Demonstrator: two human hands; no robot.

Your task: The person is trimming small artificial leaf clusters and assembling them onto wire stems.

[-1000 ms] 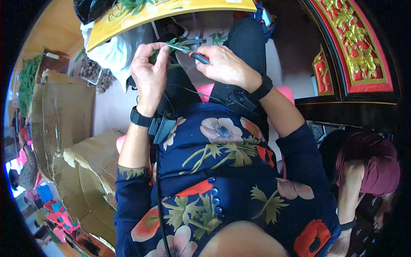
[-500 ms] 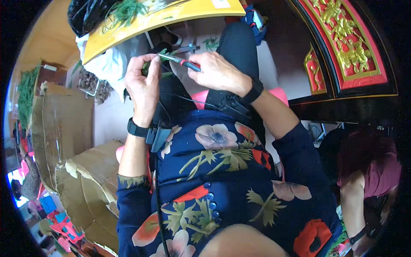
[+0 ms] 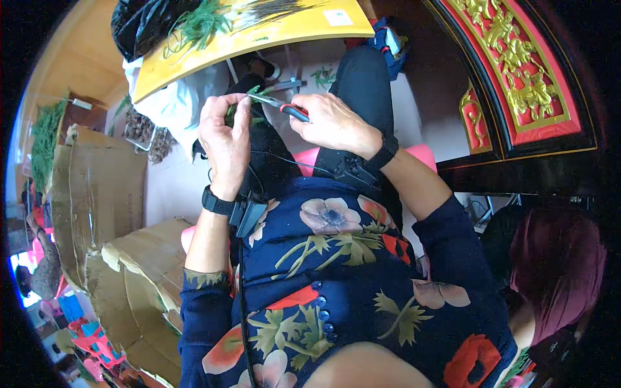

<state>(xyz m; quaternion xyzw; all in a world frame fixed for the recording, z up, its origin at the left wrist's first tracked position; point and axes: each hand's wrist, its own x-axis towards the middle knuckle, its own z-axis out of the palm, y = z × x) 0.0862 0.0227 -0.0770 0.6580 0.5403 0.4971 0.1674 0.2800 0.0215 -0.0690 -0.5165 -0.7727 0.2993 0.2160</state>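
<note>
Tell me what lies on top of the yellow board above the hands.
On the yellow board lie a bunch of green sprigs and some dark bristly strands. A black bag overlaps its left end, hiding that part of the surface.

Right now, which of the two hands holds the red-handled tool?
The right hand holds the red-handled tool, its metal tip pointing toward the left hand, which instead pinches a small green sprig at its fingertips.

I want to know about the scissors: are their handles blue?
No, the scissors in the right hand have red and black handles, with blades reaching to the green sprig in the left hand.
</note>
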